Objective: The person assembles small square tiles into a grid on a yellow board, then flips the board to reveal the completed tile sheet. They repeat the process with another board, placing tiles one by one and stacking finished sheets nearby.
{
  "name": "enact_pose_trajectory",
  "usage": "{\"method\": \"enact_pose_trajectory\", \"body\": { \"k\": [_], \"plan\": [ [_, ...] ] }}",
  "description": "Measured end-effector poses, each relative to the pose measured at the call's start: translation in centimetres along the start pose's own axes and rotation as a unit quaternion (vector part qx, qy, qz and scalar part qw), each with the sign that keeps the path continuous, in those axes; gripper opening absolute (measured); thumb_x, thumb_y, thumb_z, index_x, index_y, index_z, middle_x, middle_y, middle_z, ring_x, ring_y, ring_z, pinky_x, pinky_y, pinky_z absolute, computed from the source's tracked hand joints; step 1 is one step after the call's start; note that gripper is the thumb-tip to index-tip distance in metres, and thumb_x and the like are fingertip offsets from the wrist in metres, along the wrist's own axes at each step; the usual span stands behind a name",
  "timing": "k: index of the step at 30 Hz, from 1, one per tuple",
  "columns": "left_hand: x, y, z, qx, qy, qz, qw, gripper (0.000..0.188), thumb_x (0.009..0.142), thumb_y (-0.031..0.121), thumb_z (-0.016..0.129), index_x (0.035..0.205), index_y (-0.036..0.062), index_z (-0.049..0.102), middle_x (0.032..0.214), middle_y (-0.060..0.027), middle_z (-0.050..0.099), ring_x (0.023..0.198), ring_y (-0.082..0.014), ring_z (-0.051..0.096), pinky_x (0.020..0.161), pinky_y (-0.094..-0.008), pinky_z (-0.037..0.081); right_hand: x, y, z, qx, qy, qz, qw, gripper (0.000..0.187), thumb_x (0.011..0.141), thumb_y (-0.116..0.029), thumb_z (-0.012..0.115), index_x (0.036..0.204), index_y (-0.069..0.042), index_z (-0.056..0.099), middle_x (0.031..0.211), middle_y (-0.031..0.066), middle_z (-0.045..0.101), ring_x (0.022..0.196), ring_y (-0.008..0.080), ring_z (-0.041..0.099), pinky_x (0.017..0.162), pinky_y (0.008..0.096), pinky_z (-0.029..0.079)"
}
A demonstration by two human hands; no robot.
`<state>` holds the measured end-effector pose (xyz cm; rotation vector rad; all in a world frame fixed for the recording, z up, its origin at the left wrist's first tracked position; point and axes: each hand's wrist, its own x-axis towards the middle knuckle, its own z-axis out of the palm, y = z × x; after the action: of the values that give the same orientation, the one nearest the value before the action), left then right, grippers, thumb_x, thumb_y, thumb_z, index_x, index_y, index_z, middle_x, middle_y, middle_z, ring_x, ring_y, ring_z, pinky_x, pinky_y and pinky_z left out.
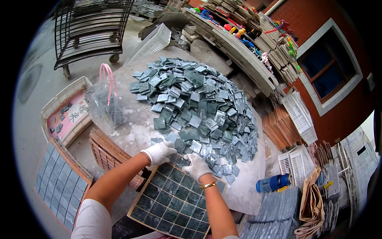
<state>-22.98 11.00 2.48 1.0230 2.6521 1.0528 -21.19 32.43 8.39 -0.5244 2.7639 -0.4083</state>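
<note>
While both gloved hands work, dark green square tiles fill a gridded tray (171, 203).
Left hand (159, 152) and right hand (196, 166) rest at its far edge beside the loose tile heap (199, 107); whether either grip is clamped on a tile, I cannot tell.

- Ahead of both hands, the heap of loose green tiles (199, 107) covers most of the round table (131, 135), barring forward reach.
- Beneath the hands, the tile-filled grid tray (171, 203) fills the near side.
- Left of the left hand (159, 152), a bare strip of tabletop lies open up to the plastic bag (104, 104).
- Right of the right hand (195, 165), bare tabletop is free as far as the blue bottle (272, 183).
</note>
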Motion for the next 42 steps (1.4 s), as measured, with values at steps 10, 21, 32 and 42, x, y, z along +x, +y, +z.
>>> {"method": "enact_pose_trajectory", "body": {
  "k": [10, 21, 32, 42],
  "plan": [
    [-0.9, 0.3, 0.6, 0.043, 0.050, 0.006, 0.998, 0.048, 0.070, 0.007, 0.065, 0.118, 0.0058, 0.056, 0.114, -0.0149, 0.051, 0.103, -0.0347, 0.053, 0.089, -0.0395, 0.045, -3.5, -0.6, -0.1, 0.076, 0.084, 0.057, 0.992, 0.051, 0.073, -0.024, 0.072, 0.117, -0.002, 0.056, 0.115, 0.0149, 0.057, 0.098, 0.0305, 0.059, 0.087, 0.0384, 0.048],
    [-1.4, 2.9, 0.2, 0.062, 0.134, 0.030, 0.989, 0.024, 0.077, 0.005, 0.056, 0.101, 0.0089, 0.058, 0.100, -0.0122, 0.052, 0.090, -0.0337, 0.058, 0.074, -0.0416, 0.049, -4.7, 4.0, 3.0, -0.021, 0.120, -0.066, 0.990, 0.040, 0.075, -0.020, 0.069, 0.112, -0.009, 0.060, 0.120, 0.0084, 0.056, 0.109, 0.0287, 0.054, 0.093, 0.0369, 0.044],
    [-4.9, 3.5, -0.1, 0.117, 0.072, 0.023, 0.990, 0.034, 0.075, 0.025, 0.070, 0.105, 0.0116, 0.061, 0.114, -0.0072, 0.055, 0.098, -0.0284, 0.059, 0.078, -0.0414, 0.049, -11.3, -0.8, 3.0, 0.228, 0.251, -0.008, 0.941, 0.036, 0.078, -0.016, 0.070, 0.113, -0.007, 0.062, 0.122, 0.0126, 0.056, 0.104, 0.0260, 0.060, 0.085, 0.0324, 0.050],
    [-1.6, 1.6, 0.6, 0.068, 0.074, 0.027, 0.995, 0.023, 0.073, 0.016, 0.069, 0.094, 0.0087, 0.066, 0.115, -0.0093, 0.054, 0.089, -0.0319, 0.059, 0.076, -0.0401, 0.050, -23.8, -0.1, 8.0, 0.286, 0.284, 0.103, 0.909, 0.027, 0.077, -0.009, 0.071, 0.103, -0.003, 0.065, 0.105, 0.0127, 0.065, 0.079, 0.0188, 0.066, 0.070, 0.0276, 0.054]
  ]
}}
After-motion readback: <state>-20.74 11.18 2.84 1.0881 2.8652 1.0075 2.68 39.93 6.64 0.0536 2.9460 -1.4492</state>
